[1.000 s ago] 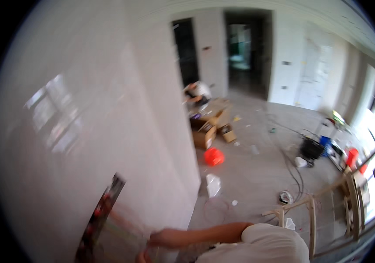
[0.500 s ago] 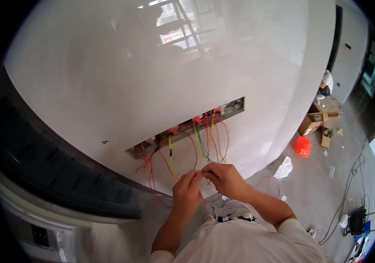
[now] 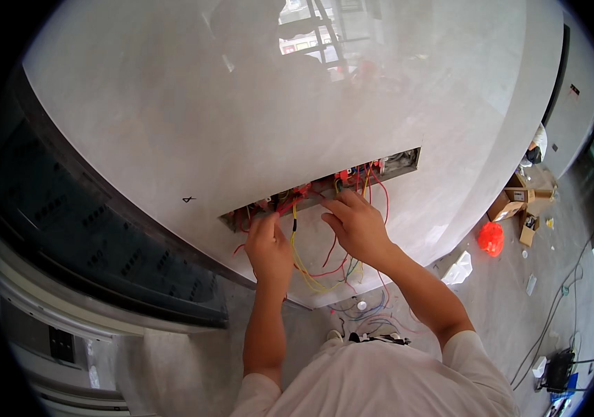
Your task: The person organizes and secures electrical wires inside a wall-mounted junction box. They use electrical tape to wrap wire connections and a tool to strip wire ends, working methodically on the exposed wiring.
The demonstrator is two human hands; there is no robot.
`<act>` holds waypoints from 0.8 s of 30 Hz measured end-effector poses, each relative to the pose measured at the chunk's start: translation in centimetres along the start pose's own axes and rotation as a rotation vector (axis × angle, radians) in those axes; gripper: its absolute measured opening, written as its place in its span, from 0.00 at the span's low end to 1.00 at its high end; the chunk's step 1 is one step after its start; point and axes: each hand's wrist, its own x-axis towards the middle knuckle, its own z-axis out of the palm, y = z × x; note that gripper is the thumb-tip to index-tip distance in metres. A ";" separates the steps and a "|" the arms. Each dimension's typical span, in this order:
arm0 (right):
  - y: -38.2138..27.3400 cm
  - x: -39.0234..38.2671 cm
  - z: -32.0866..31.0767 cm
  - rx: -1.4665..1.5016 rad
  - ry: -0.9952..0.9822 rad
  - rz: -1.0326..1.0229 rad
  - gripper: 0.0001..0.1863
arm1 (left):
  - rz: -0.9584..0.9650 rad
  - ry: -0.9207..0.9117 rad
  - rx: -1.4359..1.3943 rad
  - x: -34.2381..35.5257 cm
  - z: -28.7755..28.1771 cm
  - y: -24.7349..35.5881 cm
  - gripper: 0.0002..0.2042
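Observation:
A long rectangular wall recess (image 3: 405,162) holds bundled wires and red fittings. My left hand (image 3: 269,251) is at the recess's left part, fingers closed about a red wire (image 3: 284,206); the fingertips partly hide it. To its right, my right hand (image 3: 358,226) is at the recess's lower edge, its fingers bent round another red wire (image 3: 332,251), which hangs out below the hand. Yellow wires (image 3: 295,254) with a black-taped part dangle between my hands. More red wires (image 3: 384,198) come out at the recess's right side.
The glossy pale wall panel (image 3: 352,104) surrounds the recess. Loose wires (image 3: 373,316) lie on the floor by my feet. Rightward are a red plastic bag (image 3: 491,239), cardboard boxes (image 3: 505,207), a white piece of packing (image 3: 458,268) and a long cable (image 3: 554,306). Another person (image 3: 537,146) is far right.
My hands were together below the recess. They have parted and risen to it, left hand to the left part, right hand to the middle. The view has shifted slightly.

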 end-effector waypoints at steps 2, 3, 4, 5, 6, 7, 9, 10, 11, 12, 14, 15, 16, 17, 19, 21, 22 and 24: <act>0.2 0.3 0.9 -0.053 -0.077 0.048 0.14 | -0.018 0.004 0.006 0.4 0.6 -0.2 0.09; 0.3 0.4 1.3 -0.056 -0.131 0.083 0.14 | -0.036 0.001 0.014 0.5 0.9 -0.3 0.09; 0.2 0.6 1.5 -0.060 -0.185 0.118 0.14 | -0.053 -0.003 0.022 0.6 1.1 -0.3 0.09; -0.3 1.0 1.3 -0.093 -0.222 0.136 0.14 | -0.061 -0.007 0.044 0.7 1.2 -0.5 0.09; -1.0 1.6 0.8 -0.125 -0.258 0.153 0.15 | -0.069 -0.012 0.066 0.7 1.2 -0.6 0.09; -1.5 2.0 0.6 -0.159 -0.295 0.171 0.15 | -0.077 -0.016 0.087 0.7 1.2 -0.6 0.09; -1.4 2.5 0.6 -0.204 -0.317 0.157 0.15 | -0.096 -0.015 0.075 1.0 1.3 -0.4 0.07; -1.5 2.7 0.6 -0.226 -0.329 0.148 0.15 | -0.106 -0.014 0.070 1.2 1.2 -0.3 0.07; -1.1 2.7 0.7 -0.233 -0.318 0.156 0.14 | -0.110 -0.043 0.073 1.5 1.4 -0.1 0.07; -0.7 2.7 1.1 -0.241 -0.307 0.162 0.14 | -0.113 -0.071 0.077 1.7 1.4 0.0 0.07; -0.4 2.9 1.3 -0.269 -0.326 0.187 0.14 | -0.124 -0.127 0.103 2.2 1.5 0.1 0.08; -0.5 3.2 1.3 -0.291 -0.356 0.205 0.13 | -0.133 -0.155 0.125 2.4 1.5 0.2 0.08; -0.5 3.4 1.3 -0.313 -0.386 0.223 0.13 | -0.141 -0.184 0.147 2.5 1.5 0.3 0.09; -0.4 3.5 1.5 -0.315 -0.380 0.220 0.13 | -0.137 -0.187 0.133 2.7 1.5 0.4 0.09; 0.2 3.7 1.9 -0.320 -0.370 0.214 0.14 | -0.127 -0.194 0.105 3.0 1.7 0.5 0.08; 0.7 4.1 2.7 -0.307 -0.335 0.203 0.12 | -0.116 -0.202 0.096 3.3 1.9 0.2 0.08; 0.8 4.4 3.0 -0.301 -0.318 0.197 0.11 | -0.111 -0.205 0.092 3.4 2.0 0.0 0.08; 0.8 5.6 2.7 -0.299 -0.341 0.210 0.09 | -0.100 -0.230 0.119 3.6 2.5 -0.3 0.08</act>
